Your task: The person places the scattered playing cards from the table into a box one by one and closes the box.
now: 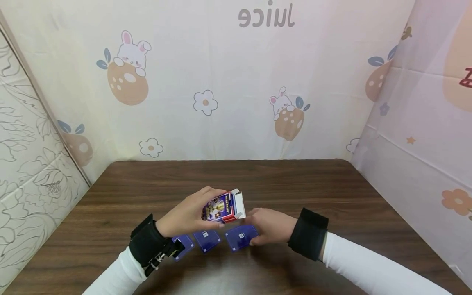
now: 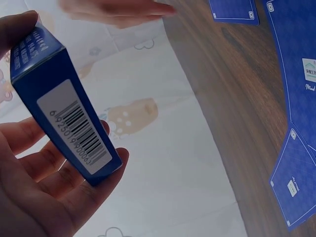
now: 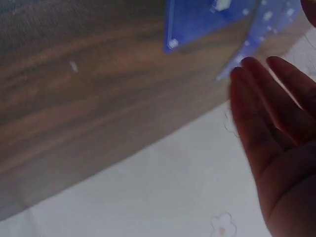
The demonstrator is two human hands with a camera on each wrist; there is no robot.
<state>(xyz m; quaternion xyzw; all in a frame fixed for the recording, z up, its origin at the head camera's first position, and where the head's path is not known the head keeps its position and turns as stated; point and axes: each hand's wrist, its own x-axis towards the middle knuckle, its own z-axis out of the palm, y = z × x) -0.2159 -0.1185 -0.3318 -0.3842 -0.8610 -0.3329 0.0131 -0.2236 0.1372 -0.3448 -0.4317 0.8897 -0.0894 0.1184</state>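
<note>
My left hand [image 1: 190,213] grips a small blue card box [image 1: 218,208] above the table, with fingers and thumb on its sides. The white end flap of the box stands open toward the right. In the left wrist view, the same card box [image 2: 66,106] shows its barcode end. Beside the open end is my right hand [image 1: 273,224]; in the right wrist view its fingers [image 3: 256,108] are extended with nothing between them. Below the hands lie blue cards: a right card [image 1: 241,237], a middle card [image 1: 207,240] and a left card [image 1: 183,246], partly behind the left wrist.
The brown wooden table [image 1: 295,184] spreads under both hands. A pale printed cloth [image 1: 236,82] hangs behind it, and more cloth [image 1: 424,139] covers the right side. Black bands [image 1: 308,233] wrap both wrists.
</note>
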